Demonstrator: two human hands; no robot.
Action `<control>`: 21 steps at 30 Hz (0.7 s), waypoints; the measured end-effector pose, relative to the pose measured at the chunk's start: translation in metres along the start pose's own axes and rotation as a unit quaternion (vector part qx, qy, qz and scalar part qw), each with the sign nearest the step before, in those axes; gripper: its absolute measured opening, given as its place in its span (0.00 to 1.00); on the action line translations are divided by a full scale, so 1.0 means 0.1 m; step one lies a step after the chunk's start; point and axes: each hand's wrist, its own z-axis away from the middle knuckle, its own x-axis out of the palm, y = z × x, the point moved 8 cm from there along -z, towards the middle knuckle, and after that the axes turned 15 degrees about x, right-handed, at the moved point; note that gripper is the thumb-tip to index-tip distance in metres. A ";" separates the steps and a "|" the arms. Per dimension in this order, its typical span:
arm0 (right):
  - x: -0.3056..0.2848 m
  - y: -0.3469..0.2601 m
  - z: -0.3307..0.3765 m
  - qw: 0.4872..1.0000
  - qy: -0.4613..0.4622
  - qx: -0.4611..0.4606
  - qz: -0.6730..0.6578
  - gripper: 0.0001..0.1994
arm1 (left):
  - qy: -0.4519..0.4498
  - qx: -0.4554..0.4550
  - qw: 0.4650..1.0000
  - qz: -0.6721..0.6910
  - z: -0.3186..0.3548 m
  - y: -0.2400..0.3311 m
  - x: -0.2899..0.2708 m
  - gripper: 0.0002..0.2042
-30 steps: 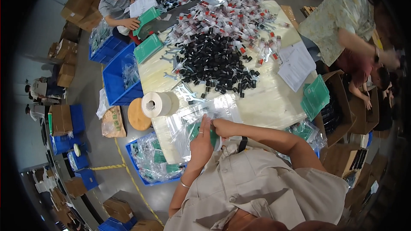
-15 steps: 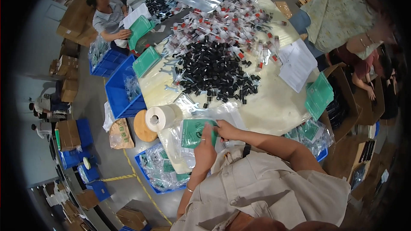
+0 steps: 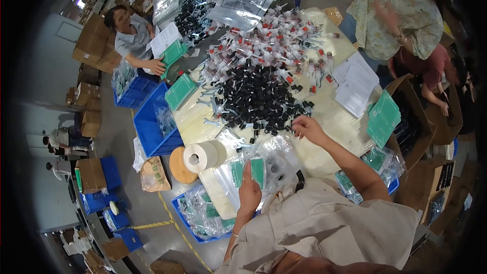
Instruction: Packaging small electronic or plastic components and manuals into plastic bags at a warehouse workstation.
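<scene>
My left hand [image 3: 249,193] holds a green booklet [image 3: 258,171] in a clear plastic bag at the front of the table, its index finger stretched along the booklet. Farther right, my right hand [image 3: 310,131] is at the near edge of a heap of small black capped pieces [image 3: 253,99]. Its fingers are bent together at the tips; what they pinch, if anything, is too small to make out. Clear plastic bags [image 3: 279,160] lie between my hands. Several metal wrenches [image 3: 231,139] rest beyond the booklet, beside a white roll [image 3: 199,157].
White-and-red tubes [image 3: 264,38] are heaped behind the black pieces. Paper sheets [image 3: 355,83] and green booklets [image 3: 384,119] lie at the right. Blue bins [image 3: 152,122] stand left, and a bin of bagged booklets [image 3: 203,213] sits below the table edge. Co-workers are at the far left and right.
My right hand has left the booklet and reached away to the right, to the black pieces. My left hand stays on the bagged booklet. The co-worker at the right has moved an arm.
</scene>
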 end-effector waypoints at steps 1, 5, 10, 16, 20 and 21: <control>-0.35 0.08 -0.10 0.970 0.181 -0.062 0.148 0.12 | -0.015 -0.019 1.000 0.015 -0.01 -0.02 0.06 0.32; -0.57 0.37 -0.32 0.873 0.335 -0.024 0.354 0.17 | -0.006 -0.004 1.000 0.026 -0.14 0.00 0.07 0.32; -0.66 0.82 -0.51 0.900 0.293 -0.068 0.316 0.17 | 0.022 -0.017 1.000 0.013 0.08 -0.01 -0.02 0.32; -1.19 0.74 -0.81 0.901 0.312 -0.056 0.297 0.17 | 0.016 -0.018 0.999 0.027 0.11 -0.13 0.18 0.31; -1.34 0.76 -1.09 0.878 0.264 -0.032 0.399 0.19 | 0.031 -0.023 0.997 0.066 0.03 -0.04 0.18 0.31; -1.30 0.68 -1.09 0.888 0.257 -0.019 0.380 0.17 | 0.036 -0.040 0.996 0.067 0.05 -0.04 0.14 0.31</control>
